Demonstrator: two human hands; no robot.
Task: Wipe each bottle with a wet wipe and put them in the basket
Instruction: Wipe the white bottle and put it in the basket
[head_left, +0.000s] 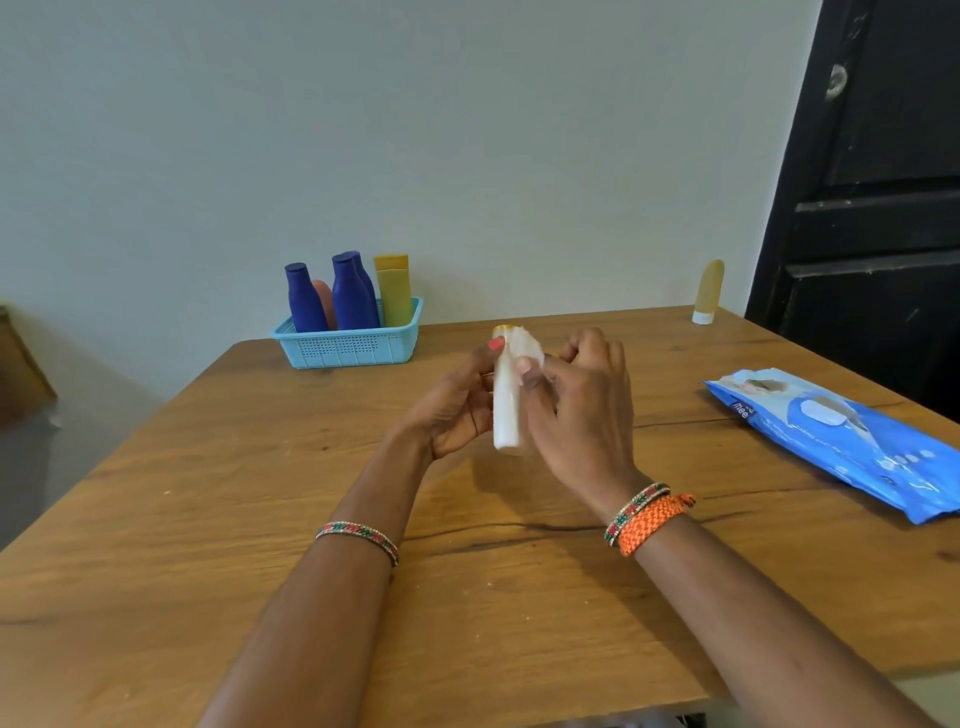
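Both hands grip white bottle (506, 410): left hand (457, 410) on body, right hand (576, 410) pinching wipe (530, 351); bottle upright, yellow cap up.

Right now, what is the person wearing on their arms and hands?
Both forearms are bare, with no sleeves. The left wrist has a thin beaded bangle in red and green. The right wrist has a matching bangle beside a braided orange band.

The basket (347, 345) sits at the far left of the surface (260, 493) with several bottles (353, 293) standing in it. A lone tube (707, 291) stands at the far right corner. The wipes pack (841, 441) lies near the right edge. Both hands hold a bottle (505, 410) above the middle.
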